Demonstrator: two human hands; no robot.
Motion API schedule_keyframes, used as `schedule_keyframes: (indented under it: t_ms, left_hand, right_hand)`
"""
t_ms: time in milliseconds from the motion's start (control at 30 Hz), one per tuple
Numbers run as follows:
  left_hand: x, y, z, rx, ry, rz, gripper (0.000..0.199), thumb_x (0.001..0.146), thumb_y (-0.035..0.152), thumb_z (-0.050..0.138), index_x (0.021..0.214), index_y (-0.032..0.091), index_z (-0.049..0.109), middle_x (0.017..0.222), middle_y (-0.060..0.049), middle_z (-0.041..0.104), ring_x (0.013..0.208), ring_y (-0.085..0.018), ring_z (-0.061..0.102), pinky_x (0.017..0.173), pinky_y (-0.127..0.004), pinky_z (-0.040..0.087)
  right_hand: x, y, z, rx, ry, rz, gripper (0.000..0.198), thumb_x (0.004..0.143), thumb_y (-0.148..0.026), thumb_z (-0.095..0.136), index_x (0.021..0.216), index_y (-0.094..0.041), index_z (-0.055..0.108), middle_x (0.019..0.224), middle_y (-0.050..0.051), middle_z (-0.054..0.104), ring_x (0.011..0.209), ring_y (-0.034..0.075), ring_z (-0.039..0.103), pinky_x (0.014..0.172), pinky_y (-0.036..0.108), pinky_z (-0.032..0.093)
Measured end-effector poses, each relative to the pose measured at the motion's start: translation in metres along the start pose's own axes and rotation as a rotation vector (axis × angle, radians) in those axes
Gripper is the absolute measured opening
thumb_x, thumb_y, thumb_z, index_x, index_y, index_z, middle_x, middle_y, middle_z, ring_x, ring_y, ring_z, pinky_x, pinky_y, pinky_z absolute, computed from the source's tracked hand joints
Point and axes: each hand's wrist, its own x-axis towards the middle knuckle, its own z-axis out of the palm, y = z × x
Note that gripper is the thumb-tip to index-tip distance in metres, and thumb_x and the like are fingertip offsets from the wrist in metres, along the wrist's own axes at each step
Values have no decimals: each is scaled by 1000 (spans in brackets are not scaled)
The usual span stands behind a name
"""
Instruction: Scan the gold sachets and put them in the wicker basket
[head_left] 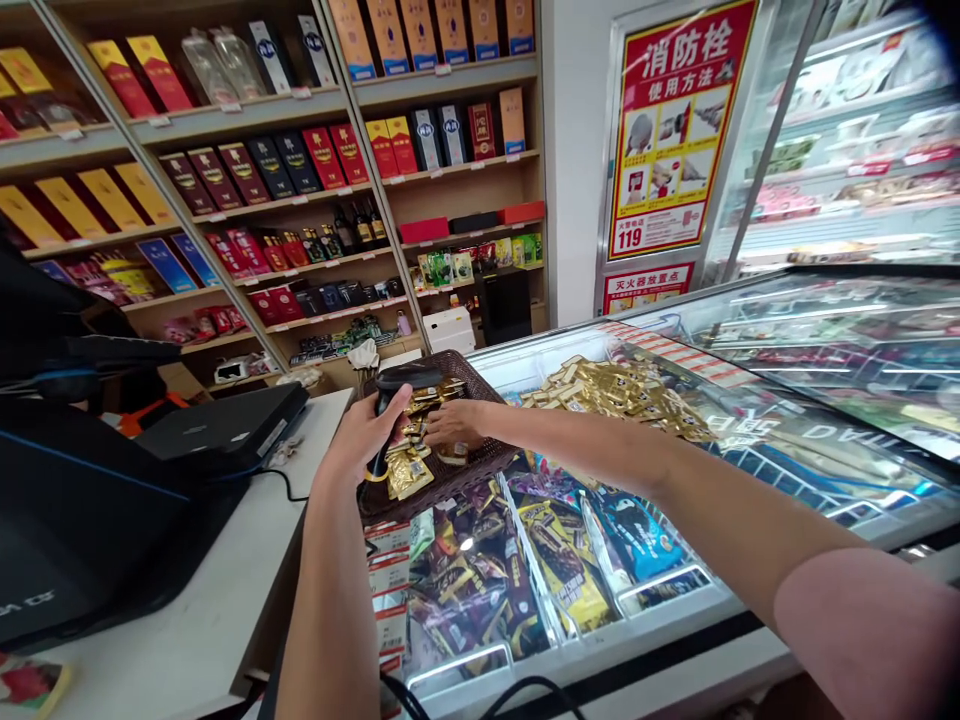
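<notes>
My left hand [365, 437] is wrapped round the handle of a black barcode scanner [409, 378], whose head points over the basket. A dark brown woven basket [491, 478] sits on the glass top of a freezer, with several small gold foil packets [409, 475] inside. Reaching into the basket from the right, my right hand [457, 422] has its fingers stretched out over the packets and touches them. Its thumb is hidden. Beside the basket, on the glass, lies a large heap of similar gold packets [622, 390].
Under the freezer glass [675, 590] are colourful wrapped ice creams [566, 560]. On the left, a white counter [217, 600] carries a black monitor [90, 530] and a dark box-like device [217, 425]. A cable [532, 685] runs along the front edge. Shelves of boxes [277, 165] stand behind.
</notes>
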Motion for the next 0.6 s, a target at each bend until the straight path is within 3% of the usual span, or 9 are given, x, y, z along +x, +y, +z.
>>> schedule_keyframes:
  t_ms: [100,167,367,500,600]
  left_hand:
    - [2,-2,3,-11,18,16,58,65,72,67,78,17,59,67,-1,59,52,-11,51,50,-23,41]
    - [3,-1,5,-32,30,26,58,64,72,67,78,17,59,68,-1,60,52,-11,51,50,-23,41]
    - [2,8,15,-124,53,46,58,63,72,69,76,17,57,69,-1,61,55,-12,52,51,-23,41]
    - [-2,14,28,-151,-20,44,56,65,71,68,76,17,56,67,-1,60,53,-12,52,48,-22,40]
    - [-5,15,41,-129,-86,70,55,69,70,65,79,17,58,69,-3,61,53,-12,52,45,-21,38]
  right_hand:
    - [40,9,-6,-31,-36,-35,75,61,-22,78,132,-24,53,130,8,60,124,29,51,97,38,43]
    - [46,17,-12,-51,-2,-15,81,56,-29,80,130,-16,50,128,13,58,118,31,53,97,40,43]
    - [-9,37,-44,100,355,491,61,72,-43,70,120,-17,43,108,11,62,94,26,60,78,36,49]
    - [-47,43,-70,403,397,709,56,83,-43,62,126,-17,38,113,12,63,98,24,62,74,31,51]
    - [-67,46,-89,459,364,729,44,88,-32,55,129,-18,43,121,12,63,101,22,63,76,28,52]
